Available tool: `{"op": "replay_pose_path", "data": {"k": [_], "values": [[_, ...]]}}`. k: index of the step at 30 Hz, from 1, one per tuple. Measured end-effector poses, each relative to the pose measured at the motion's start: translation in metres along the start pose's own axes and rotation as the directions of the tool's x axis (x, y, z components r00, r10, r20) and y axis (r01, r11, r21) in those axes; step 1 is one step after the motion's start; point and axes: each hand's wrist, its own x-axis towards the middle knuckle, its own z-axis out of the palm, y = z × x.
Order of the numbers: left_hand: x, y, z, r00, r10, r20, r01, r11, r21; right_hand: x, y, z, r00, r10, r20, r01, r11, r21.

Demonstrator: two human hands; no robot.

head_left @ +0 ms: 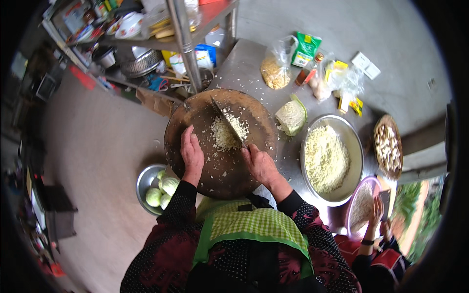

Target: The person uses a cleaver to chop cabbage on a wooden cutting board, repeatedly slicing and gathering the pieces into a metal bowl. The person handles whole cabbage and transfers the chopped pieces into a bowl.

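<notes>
A heavy round wooden chopping block lies in front of me. My right hand grips the handle of a cleaver, its blade seen almost edge-on and slanting to the far left. The blade crosses a small heap of finely chopped pale cabbage, with loose bits scattered over the wood. My left hand rests at the block's left side, holding nothing, its fingers extended and lying close together. Right of the block lies a cut piece of cabbage. Beyond it stands a large metal basin holding chopped cabbage.
Left of the block, a metal bowl holds several cabbages. Bags and a bottle stand at the back of the metal table. A basket holds pale pieces. At right, another person's hand is over a pink basin. Shelving rises far left.
</notes>
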Motion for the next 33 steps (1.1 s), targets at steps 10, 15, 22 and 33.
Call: {"op": "replay_pose_path", "data": {"k": [10, 15, 22, 33], "values": [[0.001, -0.005, -0.001, 0.999, 0.045, -0.001, -0.045, 0.999, -0.009, -0.007, -0.011, 0.006, 0.999, 0.037, 0.021, -0.036, 0.998, -0.061], [0.001, -0.006, -0.001, 1.0, 0.015, 0.022, -0.014, 0.998, -0.059, -0.014, -0.015, 0.012, 0.999, 0.034, -0.005, -0.034, 0.999, -0.002], [-0.004, 0.012, -0.011, 0.993, -0.095, 0.064, 0.11, 0.95, -0.292, -0.021, -0.027, 0.009, 0.999, 0.039, 0.028, -0.038, 0.998, -0.048], [-0.028, 0.046, -0.03, 0.963, -0.06, 0.264, 0.133, 0.954, -0.268, -0.027, -0.029, 0.02, 1.0, 0.003, 0.025, -0.003, 1.0, -0.002]]}}
